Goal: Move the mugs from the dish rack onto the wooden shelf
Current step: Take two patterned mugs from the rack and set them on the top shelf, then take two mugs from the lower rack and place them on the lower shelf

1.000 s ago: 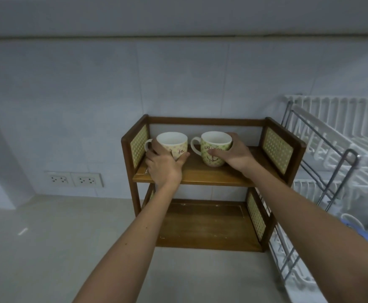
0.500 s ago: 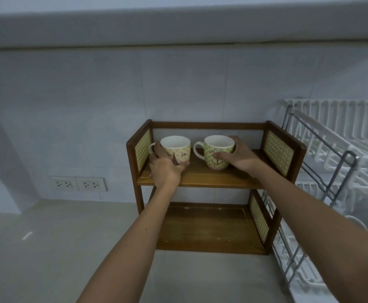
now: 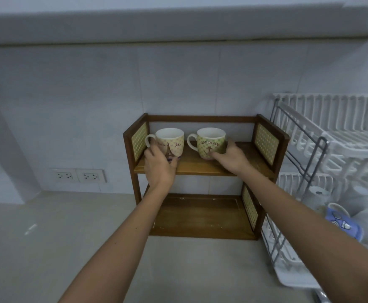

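Two cream mugs with green dots stand upright on the top board of the wooden shelf (image 3: 200,168), handles pointing left. The left mug (image 3: 172,142) bears a tower picture, and my left hand (image 3: 159,168) wraps its lower part, thumb by the handle. The right mug (image 3: 210,142) bears an anchor and lettering, and my right hand (image 3: 233,158) touches its lower right side with thumb and fingers. The white dish rack (image 3: 331,145) stands to the right of the shelf and holds a blue patterned mug (image 3: 340,221) and white cups (image 3: 318,193) on its lower tier.
The shelf's lower board (image 3: 200,217) rests on the grey counter (image 3: 47,237). Two wall sockets (image 3: 78,176) sit to the left of the shelf. A tiled wall rises behind, and an overhanging ledge runs above.
Both hands have slid down from the mugs' upper sides to their lower parts. The mugs stay in place on the top board. The view has tilted down, showing more of the rack.
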